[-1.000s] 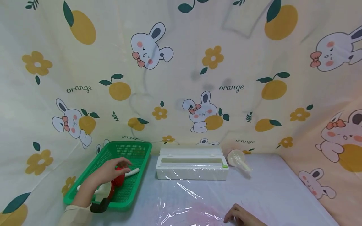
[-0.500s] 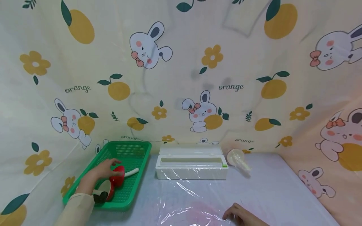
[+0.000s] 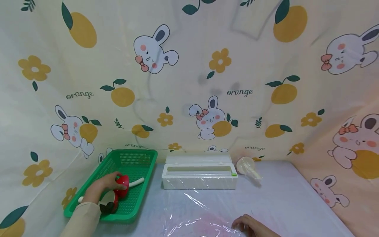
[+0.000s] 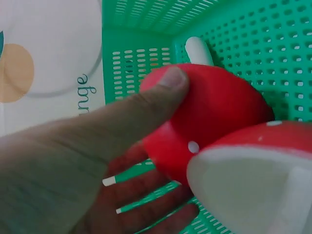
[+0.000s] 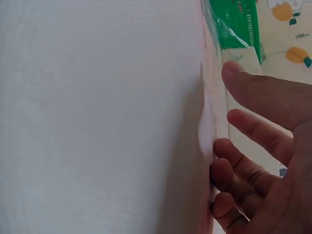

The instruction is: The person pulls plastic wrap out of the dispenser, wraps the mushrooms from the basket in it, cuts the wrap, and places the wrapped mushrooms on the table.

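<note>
In the green basket (image 3: 139,205) my left hand (image 3: 103,185) grips a red mushroom-shaped object (image 4: 222,97) with a white dot and a white handle (image 3: 137,182). The thumb presses on its red dome while the fingers reach around the far side, partly hidden behind it. Close beside it lies a second red mushroom-shaped object (image 4: 243,190), its pale underside showing. At the front of the table, my right hand (image 3: 251,225) rests by a sheet of clear plastic film (image 3: 192,223). Its fingers are loosely bent, with the thumb apart from them.
A white cling film dispenser (image 3: 199,182) with its lid raised stands at the back centre. To its right lies a round cream object with a handle, wrapped in film (image 3: 247,166). A printed curtain (image 3: 189,75) rises behind the table.
My left hand has come down onto the nearer red dome and taken hold of it, after hovering over it with spread fingers. The right hand has barely moved.
</note>
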Available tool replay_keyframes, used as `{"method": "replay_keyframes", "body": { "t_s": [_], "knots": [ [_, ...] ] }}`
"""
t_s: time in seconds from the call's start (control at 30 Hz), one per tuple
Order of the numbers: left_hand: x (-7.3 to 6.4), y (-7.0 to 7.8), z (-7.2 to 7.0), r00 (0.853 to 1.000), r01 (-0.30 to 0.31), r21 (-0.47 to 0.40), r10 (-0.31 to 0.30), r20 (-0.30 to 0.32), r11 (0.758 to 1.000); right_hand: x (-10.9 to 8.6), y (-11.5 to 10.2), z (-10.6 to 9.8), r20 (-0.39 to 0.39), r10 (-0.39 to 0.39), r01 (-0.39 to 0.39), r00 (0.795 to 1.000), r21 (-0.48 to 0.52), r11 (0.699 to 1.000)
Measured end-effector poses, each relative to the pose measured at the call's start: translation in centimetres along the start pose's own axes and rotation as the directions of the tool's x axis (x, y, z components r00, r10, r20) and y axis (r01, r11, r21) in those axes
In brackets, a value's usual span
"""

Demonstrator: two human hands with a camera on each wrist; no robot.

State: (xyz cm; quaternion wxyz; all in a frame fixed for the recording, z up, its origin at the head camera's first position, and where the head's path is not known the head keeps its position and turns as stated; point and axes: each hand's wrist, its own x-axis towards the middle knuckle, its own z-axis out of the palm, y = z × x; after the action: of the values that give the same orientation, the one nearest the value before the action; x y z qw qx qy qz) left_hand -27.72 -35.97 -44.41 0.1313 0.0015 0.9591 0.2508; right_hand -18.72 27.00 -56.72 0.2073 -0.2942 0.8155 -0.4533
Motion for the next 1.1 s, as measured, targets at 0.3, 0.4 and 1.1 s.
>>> {"method": "replay_keyframes", "body": {
  "t_s": [0.3,0.4,1.1],
  "knots": [
    [0.2,-0.3,-0.2,0.994,-0.05,-0.026,0.048,-0.094,0.998,0.0,-0.2,-0.3,0.007,-0.032,0.031,0.999,0.102,0.994],
    [0.1,0.0,-0.3,0.987,-0.076,-0.039,0.07,-0.143,0.996,0.1,-0.1,-0.2,0.01,-0.052,0.051,0.999,0.112,0.992],
    [-3.1,7.1,-0.7,0.927,-0.154,-0.078,0.117,-0.355,0.985,0.5,0.2,-0.3,0.033,-0.145,0.138,0.989,0.162,0.977]
  ]
}}
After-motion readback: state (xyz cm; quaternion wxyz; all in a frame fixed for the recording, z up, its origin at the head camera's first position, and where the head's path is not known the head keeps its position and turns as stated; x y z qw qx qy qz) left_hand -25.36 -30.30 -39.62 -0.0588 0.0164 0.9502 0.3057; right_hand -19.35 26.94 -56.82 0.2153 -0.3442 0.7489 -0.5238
